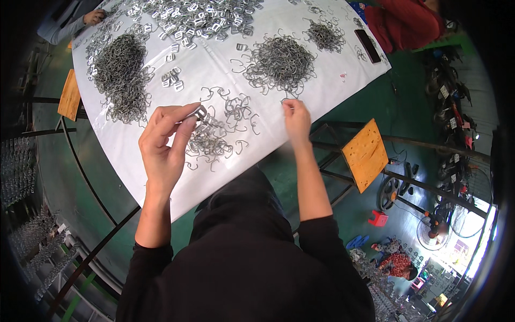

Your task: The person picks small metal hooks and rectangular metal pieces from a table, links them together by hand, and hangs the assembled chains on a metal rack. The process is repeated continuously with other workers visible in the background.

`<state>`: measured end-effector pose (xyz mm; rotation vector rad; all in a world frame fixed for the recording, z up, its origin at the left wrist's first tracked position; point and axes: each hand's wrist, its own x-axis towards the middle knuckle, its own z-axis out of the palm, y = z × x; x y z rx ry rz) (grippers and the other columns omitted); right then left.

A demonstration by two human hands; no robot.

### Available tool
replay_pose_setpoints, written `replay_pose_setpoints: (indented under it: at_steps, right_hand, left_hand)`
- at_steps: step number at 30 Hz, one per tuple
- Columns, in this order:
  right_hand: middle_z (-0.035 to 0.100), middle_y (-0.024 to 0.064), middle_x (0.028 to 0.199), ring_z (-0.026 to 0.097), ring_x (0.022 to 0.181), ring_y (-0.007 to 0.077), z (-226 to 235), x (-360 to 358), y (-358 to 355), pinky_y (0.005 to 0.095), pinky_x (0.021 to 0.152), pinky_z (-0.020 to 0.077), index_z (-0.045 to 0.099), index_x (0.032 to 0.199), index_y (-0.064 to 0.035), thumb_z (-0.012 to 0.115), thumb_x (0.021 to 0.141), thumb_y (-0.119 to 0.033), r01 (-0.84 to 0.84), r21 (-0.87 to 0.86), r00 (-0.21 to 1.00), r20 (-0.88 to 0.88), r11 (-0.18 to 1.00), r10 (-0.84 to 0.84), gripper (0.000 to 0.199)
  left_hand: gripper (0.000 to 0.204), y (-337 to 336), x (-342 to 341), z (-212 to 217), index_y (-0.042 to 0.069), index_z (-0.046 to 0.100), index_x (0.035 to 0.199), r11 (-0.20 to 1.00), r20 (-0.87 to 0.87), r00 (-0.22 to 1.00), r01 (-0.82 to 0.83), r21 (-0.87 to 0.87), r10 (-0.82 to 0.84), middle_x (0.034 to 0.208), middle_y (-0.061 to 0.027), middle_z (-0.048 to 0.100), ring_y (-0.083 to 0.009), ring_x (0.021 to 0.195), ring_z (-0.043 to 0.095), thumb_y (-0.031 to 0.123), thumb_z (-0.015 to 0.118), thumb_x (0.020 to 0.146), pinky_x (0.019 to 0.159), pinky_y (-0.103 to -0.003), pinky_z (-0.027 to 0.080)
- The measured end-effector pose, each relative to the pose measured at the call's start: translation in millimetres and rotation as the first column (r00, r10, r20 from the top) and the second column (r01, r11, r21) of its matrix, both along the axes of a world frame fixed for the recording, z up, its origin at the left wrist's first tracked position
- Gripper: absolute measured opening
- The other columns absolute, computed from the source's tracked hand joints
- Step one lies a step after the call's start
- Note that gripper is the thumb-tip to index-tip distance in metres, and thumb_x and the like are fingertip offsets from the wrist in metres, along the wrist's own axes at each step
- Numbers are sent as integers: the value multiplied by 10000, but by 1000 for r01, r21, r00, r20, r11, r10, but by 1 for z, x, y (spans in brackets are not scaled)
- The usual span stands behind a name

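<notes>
Thumb and fingers of my left hand [165, 144] pinch a small metal buckle [200, 112] above the white-covered table [185, 201]. Below and beside it lies a loose scatter of bent wire hooks [212, 145]. My right hand [296, 121] is over the table's near right edge, its thumb and fingertips closed together. Whatever those fingertips hold is too small to make out. Just beyond that hand is a dense pile of wire hooks [282, 60]. A few loose buckles [171, 79] lie farther in, past my left hand.
A big heap of metal buckles [201, 19] covers the far side. More hook piles sit at the left [120, 70] and far right [324, 35]. A dark phone [367, 45] lies near the right edge. Other people are at the far corners. A wooden stool [365, 155] stands right.
</notes>
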<state>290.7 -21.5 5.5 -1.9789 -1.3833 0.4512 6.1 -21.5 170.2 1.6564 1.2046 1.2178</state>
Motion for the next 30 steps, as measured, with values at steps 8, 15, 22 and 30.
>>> replay_pose_setpoints:
  at_steps: [8,15,22,30]
  right_hand:
    - [629,105,921,625,884,313,-16,44,38,431,756,494,623,887,-74,646,853,-135,-227,-333,877,340,915,341,73]
    - [639,127,912,641,817,288,10,21,28,405,704,516,614,950,-32,642,849,-95,-180,-21,843,511,983,166,123]
    - [645,58,821,612,722,117,96,-49,-3,243,595,484,627,986,36,644,882,-66,-68,92,562,-819,993,115,146]
    - [628,52,735,594,624,89,183,-123,-47,192,521,420,604,889,14,674,863,-44,-119,231,565,-784,966,257,95]
  left_hand:
    - [212,-1,3,1,7,694,1073,999,34,999,-30,-30,31,922,-63,617,-98,816,590,-43,611,885,703,-212,505]
    - [225,-10,3,1,18,696,1076,999,46,998,-32,-15,33,924,-68,624,-103,814,598,-49,607,880,697,-216,514]
    - [166,-21,8,2,-24,671,1006,1000,64,998,0,-13,1,962,-93,664,-128,844,650,-63,626,851,729,-242,537]
    - [139,-27,12,8,-24,644,950,997,-2,1000,2,83,-2,892,-70,684,-117,789,668,-64,672,820,711,-241,545]
